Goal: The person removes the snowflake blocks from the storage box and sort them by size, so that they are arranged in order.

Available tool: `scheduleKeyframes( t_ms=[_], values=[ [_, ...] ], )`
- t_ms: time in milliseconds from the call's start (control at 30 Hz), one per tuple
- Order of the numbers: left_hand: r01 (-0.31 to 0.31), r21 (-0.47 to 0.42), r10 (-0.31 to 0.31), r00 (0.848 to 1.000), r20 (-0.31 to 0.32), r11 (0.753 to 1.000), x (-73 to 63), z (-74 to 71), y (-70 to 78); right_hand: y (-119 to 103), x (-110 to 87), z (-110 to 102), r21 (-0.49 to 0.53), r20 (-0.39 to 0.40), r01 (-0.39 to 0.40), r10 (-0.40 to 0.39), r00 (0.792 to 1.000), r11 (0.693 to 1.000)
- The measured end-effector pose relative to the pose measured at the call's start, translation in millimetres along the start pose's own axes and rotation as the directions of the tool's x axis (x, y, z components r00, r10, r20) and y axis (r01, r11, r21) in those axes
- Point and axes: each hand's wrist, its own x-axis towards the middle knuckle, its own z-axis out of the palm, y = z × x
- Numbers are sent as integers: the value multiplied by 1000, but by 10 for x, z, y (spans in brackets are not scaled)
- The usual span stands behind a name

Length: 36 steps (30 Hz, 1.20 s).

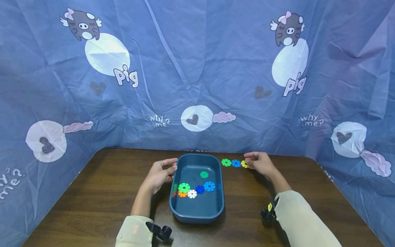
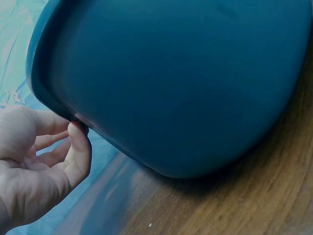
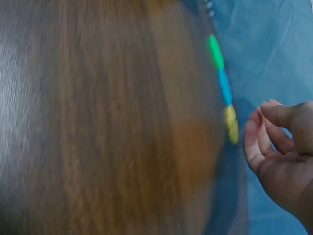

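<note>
A deep blue plastic bin (image 1: 197, 218) stands on the table with several colored snowflake building discs inside. At its left rim, my left hand (image 1: 159, 175) pinches the edge between thumb and fingers, as the left wrist view also shows on the bin wall (image 2: 186, 98). To the bin's right, a green disc (image 1: 226, 162), a blue disc (image 1: 236, 163) and a yellow disc (image 1: 244, 164) lie in a row. My right hand (image 1: 260, 165) hovers by the yellow one, partly covering it. In the right wrist view, loosely bent fingers (image 3: 252, 137) show apart from the yellow disc (image 3: 231, 125), holding nothing.
Inside the bin lie a teal disc (image 1: 204, 174), a light green disc (image 1: 184, 187), an orange disc (image 1: 182, 194), a white disc (image 1: 192, 194) and blue ones. Behind the brown wooden table (image 1: 108, 192) hangs a blue printed cloth (image 1: 172, 68).
</note>
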Motion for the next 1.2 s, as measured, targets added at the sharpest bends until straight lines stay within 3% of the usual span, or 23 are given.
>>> scheduleKeyframes(
  t_ms=[200,367,633,733,867,1033,1133,1200],
  values=[
    [3,5,-3,1000,-2,1000,-8,4,4,-259,7,141,-80,71,74,-68,995,994],
    [3,-3,-3,1000,0,1000,-12,2,-6,-519,-9,301,-221,159,210,-177,971,953],
    [-1,-12,1,1000,4,1000,-19,-2,1,-945,-100,603,-358,340,410,-292,894,839],
    [2,-11,-2,1000,5,1000,-18,2,9,-1043,-136,717,-379,414,473,-311,855,795],
    [7,-8,-7,1000,3,1000,-18,5,20,-1111,-156,859,-374,527,556,-323,786,742],
    [7,-4,-7,1000,8,1000,-19,3,19,-1126,-145,1003,-368,633,612,-293,716,700],
    [4,-2,-4,1000,9,1000,-18,4,16,-1123,-131,1082,-400,676,628,-248,694,668],
    [5,-4,-5,1000,9,1000,-14,9,12,-1123,-124,1131,-442,692,627,-201,694,642]
  ],
)
